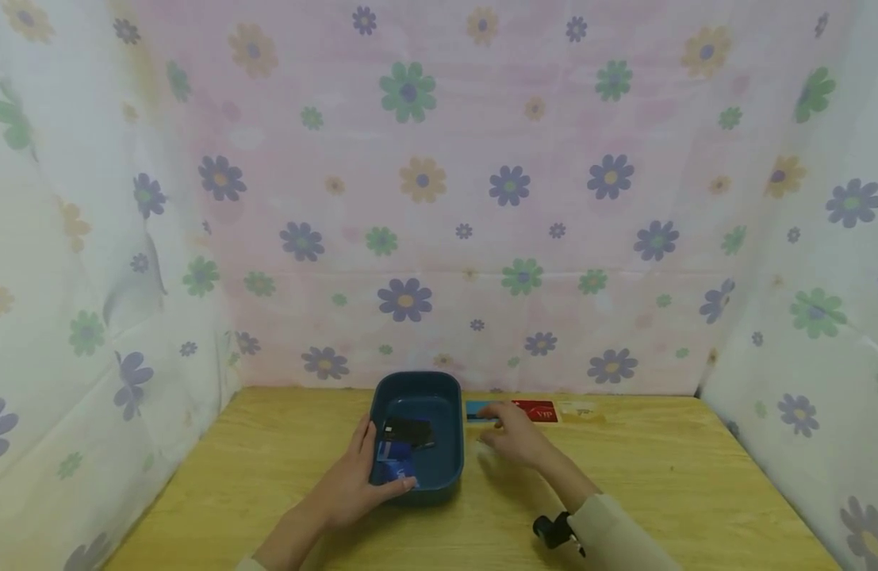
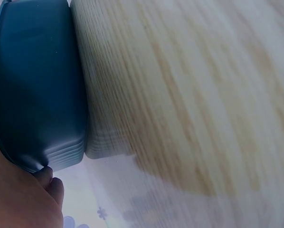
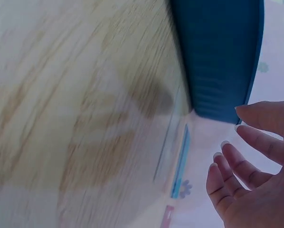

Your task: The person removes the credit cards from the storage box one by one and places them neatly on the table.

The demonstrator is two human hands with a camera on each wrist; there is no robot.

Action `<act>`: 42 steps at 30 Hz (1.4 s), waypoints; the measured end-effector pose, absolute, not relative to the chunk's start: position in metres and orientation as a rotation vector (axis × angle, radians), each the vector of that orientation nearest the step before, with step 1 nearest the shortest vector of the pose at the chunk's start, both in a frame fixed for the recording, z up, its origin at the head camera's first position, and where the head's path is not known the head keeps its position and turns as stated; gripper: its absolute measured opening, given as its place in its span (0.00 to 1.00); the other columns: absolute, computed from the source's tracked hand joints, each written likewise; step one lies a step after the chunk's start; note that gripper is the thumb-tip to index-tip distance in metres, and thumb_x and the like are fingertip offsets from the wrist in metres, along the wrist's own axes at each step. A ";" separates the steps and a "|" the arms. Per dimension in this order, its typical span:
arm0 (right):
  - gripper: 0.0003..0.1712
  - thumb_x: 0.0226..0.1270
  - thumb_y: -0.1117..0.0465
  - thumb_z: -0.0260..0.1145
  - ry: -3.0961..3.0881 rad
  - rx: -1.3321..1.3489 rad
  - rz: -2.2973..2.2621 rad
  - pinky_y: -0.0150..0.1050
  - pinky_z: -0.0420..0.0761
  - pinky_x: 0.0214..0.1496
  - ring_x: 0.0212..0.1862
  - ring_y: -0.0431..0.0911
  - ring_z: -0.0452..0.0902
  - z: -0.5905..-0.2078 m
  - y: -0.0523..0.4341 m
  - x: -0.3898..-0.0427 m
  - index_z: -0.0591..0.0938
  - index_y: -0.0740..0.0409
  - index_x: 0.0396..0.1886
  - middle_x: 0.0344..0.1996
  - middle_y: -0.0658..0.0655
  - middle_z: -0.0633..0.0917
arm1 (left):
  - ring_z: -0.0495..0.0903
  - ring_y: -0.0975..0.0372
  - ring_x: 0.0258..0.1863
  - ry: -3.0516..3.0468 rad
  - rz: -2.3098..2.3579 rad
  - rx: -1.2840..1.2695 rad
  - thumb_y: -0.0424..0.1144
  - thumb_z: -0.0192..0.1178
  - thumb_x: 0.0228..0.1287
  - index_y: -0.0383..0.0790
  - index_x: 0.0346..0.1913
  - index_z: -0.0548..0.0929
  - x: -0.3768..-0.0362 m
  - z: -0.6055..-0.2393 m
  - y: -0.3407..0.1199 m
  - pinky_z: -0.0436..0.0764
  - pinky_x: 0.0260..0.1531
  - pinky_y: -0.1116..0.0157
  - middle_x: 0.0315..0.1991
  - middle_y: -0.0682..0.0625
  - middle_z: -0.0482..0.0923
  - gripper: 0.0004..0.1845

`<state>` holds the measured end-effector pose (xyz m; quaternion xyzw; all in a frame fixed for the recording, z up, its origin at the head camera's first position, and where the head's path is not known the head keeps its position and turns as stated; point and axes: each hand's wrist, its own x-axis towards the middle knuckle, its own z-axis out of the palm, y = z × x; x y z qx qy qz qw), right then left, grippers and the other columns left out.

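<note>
Dk-blue bin w/ cards, 3 flat cards alongside

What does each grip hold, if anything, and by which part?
The left grip holds the blue tray by its left side and near rim; the right grip, nothing.

There it is — VIP, plain to read on the red card! Marks too on the pale yellow card and the blue card inside the tray — too small to make out.
</note>
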<state>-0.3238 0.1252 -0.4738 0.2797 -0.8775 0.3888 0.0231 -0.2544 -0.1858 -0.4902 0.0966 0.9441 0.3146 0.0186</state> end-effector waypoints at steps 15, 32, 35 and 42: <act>0.16 0.71 0.72 0.64 -2.683 0.965 1.216 0.57 0.80 0.52 0.51 0.63 0.78 -0.462 0.113 -0.310 0.80 0.72 0.57 0.54 0.69 0.80 | 0.56 0.35 0.76 2.933 0.966 0.304 0.74 0.63 0.57 0.33 0.82 0.39 -0.256 -0.492 -0.186 0.67 0.67 0.37 0.83 0.39 0.29 0.68; 0.14 0.72 0.69 0.64 -2.678 1.101 1.179 0.43 0.82 0.47 0.46 0.50 0.80 -0.450 0.075 -0.312 0.81 0.64 0.56 0.49 0.63 0.84 | 0.56 0.34 0.76 2.925 0.988 0.296 0.74 0.63 0.57 0.32 0.82 0.40 -0.254 -0.489 -0.185 0.66 0.67 0.36 0.83 0.37 0.30 0.68; 0.15 0.72 0.70 0.64 -2.687 1.112 1.198 0.42 0.82 0.48 0.47 0.52 0.80 -0.447 0.067 -0.309 0.81 0.66 0.57 0.50 0.64 0.83 | 0.55 0.34 0.76 2.920 0.985 0.292 0.74 0.63 0.57 0.32 0.82 0.40 -0.254 -0.489 -0.185 0.66 0.67 0.36 0.83 0.37 0.29 0.68; 0.16 0.70 0.70 0.66 -2.707 1.106 1.218 0.43 0.83 0.49 0.47 0.52 0.81 -0.448 0.048 -0.310 0.82 0.67 0.56 0.49 0.62 0.83 | 0.55 0.35 0.76 2.921 0.980 0.295 0.75 0.63 0.58 0.31 0.82 0.40 -0.256 -0.490 -0.185 0.66 0.67 0.36 0.83 0.37 0.29 0.68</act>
